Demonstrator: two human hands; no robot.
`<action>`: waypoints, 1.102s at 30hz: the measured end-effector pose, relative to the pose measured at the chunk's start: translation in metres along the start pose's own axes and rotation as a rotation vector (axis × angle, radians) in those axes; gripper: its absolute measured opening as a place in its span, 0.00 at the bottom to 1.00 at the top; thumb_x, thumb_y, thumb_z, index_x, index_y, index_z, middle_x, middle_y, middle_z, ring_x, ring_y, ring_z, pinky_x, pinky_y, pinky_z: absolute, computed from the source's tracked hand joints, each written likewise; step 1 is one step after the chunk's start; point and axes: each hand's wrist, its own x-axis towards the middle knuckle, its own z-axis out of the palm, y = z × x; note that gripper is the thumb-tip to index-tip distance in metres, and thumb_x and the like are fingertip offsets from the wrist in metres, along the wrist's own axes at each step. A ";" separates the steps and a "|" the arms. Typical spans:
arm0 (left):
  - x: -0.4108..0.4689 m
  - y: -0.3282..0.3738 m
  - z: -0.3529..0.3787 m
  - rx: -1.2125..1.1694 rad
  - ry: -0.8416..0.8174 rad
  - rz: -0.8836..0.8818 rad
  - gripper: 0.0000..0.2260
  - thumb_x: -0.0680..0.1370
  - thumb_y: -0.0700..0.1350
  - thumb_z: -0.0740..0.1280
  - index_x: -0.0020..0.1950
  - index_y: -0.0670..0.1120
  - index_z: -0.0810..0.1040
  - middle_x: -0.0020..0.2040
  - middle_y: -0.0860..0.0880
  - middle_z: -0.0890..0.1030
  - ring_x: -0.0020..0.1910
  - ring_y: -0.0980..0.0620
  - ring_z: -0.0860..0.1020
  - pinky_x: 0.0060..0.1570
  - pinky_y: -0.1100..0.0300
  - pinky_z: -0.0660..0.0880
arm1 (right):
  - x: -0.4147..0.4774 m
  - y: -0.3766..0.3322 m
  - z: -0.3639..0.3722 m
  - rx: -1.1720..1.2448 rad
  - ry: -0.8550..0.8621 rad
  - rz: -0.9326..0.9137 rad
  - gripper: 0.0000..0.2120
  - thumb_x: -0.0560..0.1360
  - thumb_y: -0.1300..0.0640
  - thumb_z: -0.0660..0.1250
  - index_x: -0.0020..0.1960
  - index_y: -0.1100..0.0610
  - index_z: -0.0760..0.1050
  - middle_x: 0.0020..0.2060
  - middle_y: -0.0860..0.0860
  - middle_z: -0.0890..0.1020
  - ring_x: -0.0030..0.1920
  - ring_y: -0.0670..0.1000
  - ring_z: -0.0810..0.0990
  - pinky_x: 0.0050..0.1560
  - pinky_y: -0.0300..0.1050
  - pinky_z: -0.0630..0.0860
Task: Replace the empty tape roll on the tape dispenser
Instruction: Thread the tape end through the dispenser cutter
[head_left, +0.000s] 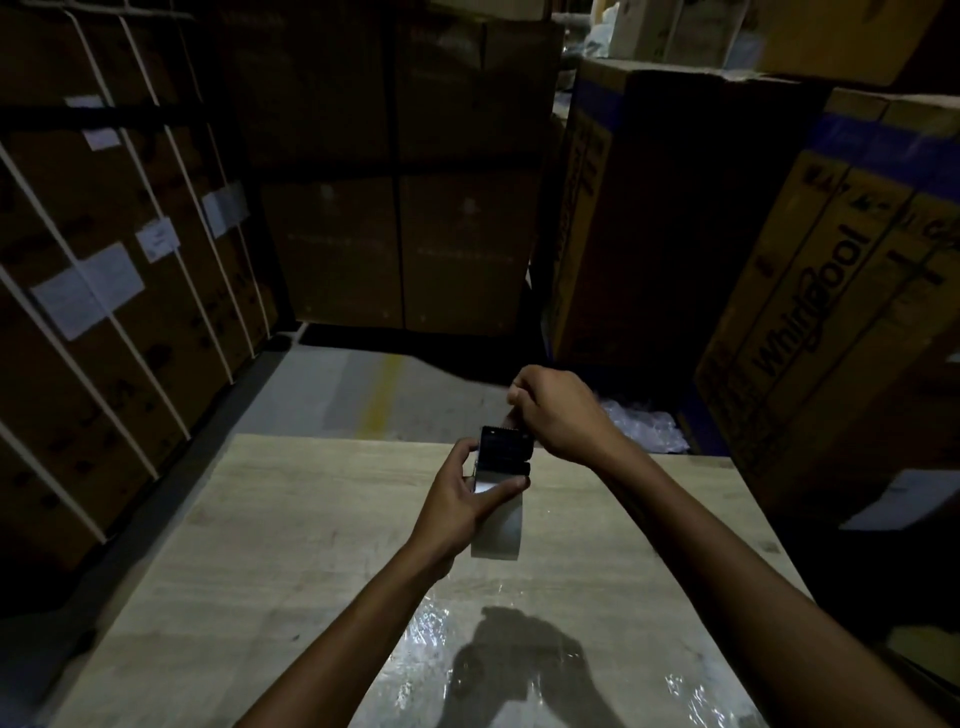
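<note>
I hold a black tape dispenser (505, 448) above the far part of a light wooden table (291, 519). Its toothed cutter edge points away from me. A roll of clear tape (498, 530) sits in it, shiny on top. My left hand (462, 499) grips the dispenser and roll from the left, thumb across the tape. My right hand (550, 410) is just beyond the cutter, fingers pinched on the tape's loose end. The strip itself is barely visible.
Tall strapped cardboard boxes (104, 270) stand on the left and behind. Large printed cartons (821, 312) stand on the right. Crumpled clear plastic (644, 423) lies on the floor past the table. Plastic film (431, 639) lies on the near part of the table.
</note>
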 end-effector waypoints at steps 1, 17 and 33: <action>-0.001 0.001 0.000 -0.007 0.004 0.005 0.22 0.69 0.50 0.78 0.60 0.54 0.74 0.47 0.51 0.86 0.46 0.50 0.84 0.52 0.45 0.81 | 0.001 0.000 0.000 0.025 0.003 -0.001 0.09 0.82 0.54 0.59 0.47 0.56 0.75 0.40 0.52 0.83 0.42 0.52 0.82 0.47 0.60 0.80; -0.013 0.011 -0.002 -0.059 -0.007 0.106 0.21 0.69 0.48 0.77 0.58 0.56 0.75 0.53 0.47 0.84 0.47 0.52 0.82 0.43 0.65 0.79 | 0.010 0.006 -0.030 0.449 -0.512 0.166 0.06 0.80 0.61 0.62 0.49 0.61 0.77 0.43 0.55 0.82 0.46 0.54 0.82 0.45 0.47 0.79; -0.015 0.039 0.001 -0.371 -0.044 -0.148 0.16 0.82 0.57 0.58 0.43 0.49 0.76 0.18 0.53 0.70 0.20 0.59 0.66 0.28 0.63 0.61 | 0.001 -0.002 -0.022 0.367 -0.537 0.199 0.04 0.78 0.61 0.65 0.47 0.60 0.77 0.43 0.55 0.78 0.43 0.51 0.77 0.42 0.43 0.73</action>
